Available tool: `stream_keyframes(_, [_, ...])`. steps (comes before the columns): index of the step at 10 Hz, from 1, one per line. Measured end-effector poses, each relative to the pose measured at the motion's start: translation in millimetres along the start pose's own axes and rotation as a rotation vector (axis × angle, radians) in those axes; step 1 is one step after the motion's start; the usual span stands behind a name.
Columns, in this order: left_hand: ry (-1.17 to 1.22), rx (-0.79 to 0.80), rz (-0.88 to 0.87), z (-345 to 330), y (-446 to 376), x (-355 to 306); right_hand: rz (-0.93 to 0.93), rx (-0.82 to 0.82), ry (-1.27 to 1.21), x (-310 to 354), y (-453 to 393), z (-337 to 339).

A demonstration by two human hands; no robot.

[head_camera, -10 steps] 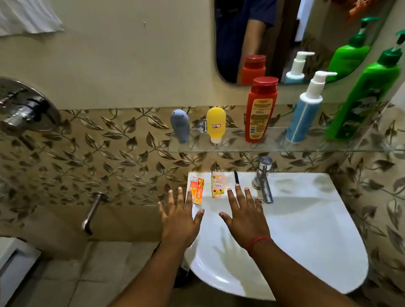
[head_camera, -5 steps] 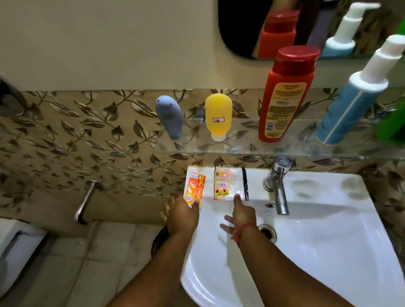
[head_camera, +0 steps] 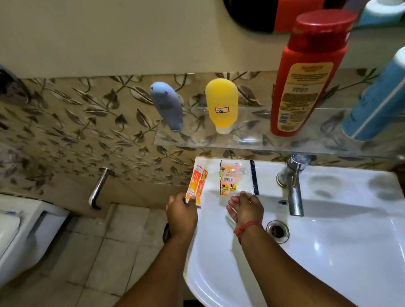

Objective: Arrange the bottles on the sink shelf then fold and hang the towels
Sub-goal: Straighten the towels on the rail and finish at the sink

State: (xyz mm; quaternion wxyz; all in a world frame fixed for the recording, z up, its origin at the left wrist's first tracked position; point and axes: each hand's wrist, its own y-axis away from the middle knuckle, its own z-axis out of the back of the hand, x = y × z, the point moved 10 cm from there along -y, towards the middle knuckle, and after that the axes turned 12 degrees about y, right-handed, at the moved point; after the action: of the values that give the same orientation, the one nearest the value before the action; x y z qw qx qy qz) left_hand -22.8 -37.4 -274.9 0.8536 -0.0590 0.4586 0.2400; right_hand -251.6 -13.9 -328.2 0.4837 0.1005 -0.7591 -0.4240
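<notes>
Bottles stand in a row on the glass shelf (head_camera: 263, 142) above the sink (head_camera: 347, 251): from my view, a grey-blue tube (head_camera: 167, 105) at the left end, cap down, then a yellow tube (head_camera: 222, 104) also cap down with a small label on its front, then a tall red bottle (head_camera: 308, 74) with a yellow label and a red cap, and at the right edge a blue bottle (head_camera: 382, 102) cut off by the frame. The tops of the red and blue ones repeat in the mirror (head_camera: 258, 5) behind.

On the back rim of the sink, below the shelf, I see two flat packets well apart from the bottles. My left hand (head_camera: 181, 214) is at the sink's left corner, fingers curled, its fingertips touching the near end of the orange sachet (head_camera: 196, 185); I cannot tell whether it is pinched or only touched. My right hand (head_camera: 246, 207) hovers over the basin with fingers bent forward and loosely together, their tips at the near edge of the clear printed packet (head_camera: 237, 179); whether it grips the packet I cannot tell. A red thread (head_camera: 247, 227) circles that wrist.

The chrome tap (head_camera: 293, 185) stands just right of the packet, the drain (head_camera: 277, 230) near my right wrist. A wall spout (head_camera: 98, 189) sticks out of the leaf-patterned tiles (head_camera: 63, 129) to the left, over a white toilet cistern (head_camera: 15, 231).
</notes>
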Motion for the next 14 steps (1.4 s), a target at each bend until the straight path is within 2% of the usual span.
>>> stream_keyframes(1, [0.152, -0.061, 0.057, 34, 6, 12, 0.071, 0.044, -0.042, 1, 20, -22])
stream_keyframes(2, [0.298, -0.101, 0.190, 67, 10, 33, 0.105, 0.122, -0.021, -11, 50, -61])
stream_keyframes(3, [0.420, -0.167, 0.295, 107, 5, 72, 0.107, 0.212, 0.083, -46, 86, -106])
stream_keyframes(4, [0.420, -0.221, 0.358, 144, -11, 125, 0.078, 0.281, 0.240, -95, 106, -146])
stream_keyframes(5, [0.409, -0.205, 0.426, 162, -30, 195, -0.011, 0.287, 0.332, -147, 105, -173])
stream_keyframes(6, [0.392, -0.120, 0.492, 166, -51, 253, -0.101, 0.197, 0.346, -203, 85, -190])
stream_keyframes(7, [0.400, -0.094, 0.539, 167, -60, 264, -0.183, 0.095, 0.359, -257, 48, -190])
stream_keyframes(8, [0.367, -0.018, 0.601, 126, -80, 330, -0.240, 0.019, 0.345, -315, -9, -183])
stream_keyframes(10, [0.245, 0.203, 0.641, 3, -110, 494, -0.292, -0.112, 0.488, -407, -136, -139])
stream_keyframes(11, [0.267, 0.268, 0.640, -45, -116, 542, -0.407, -0.139, 0.439, -455, -174, -117])
stream_keyframes(12, [0.190, 0.305, 0.626, -94, -123, 582, -0.342, -0.251, 0.454, -478, -205, -100])
stream_keyframes(14, [0.206, 0.467, 0.674, -174, -136, 622, -0.340, -0.241, 0.539, -504, -265, -97])
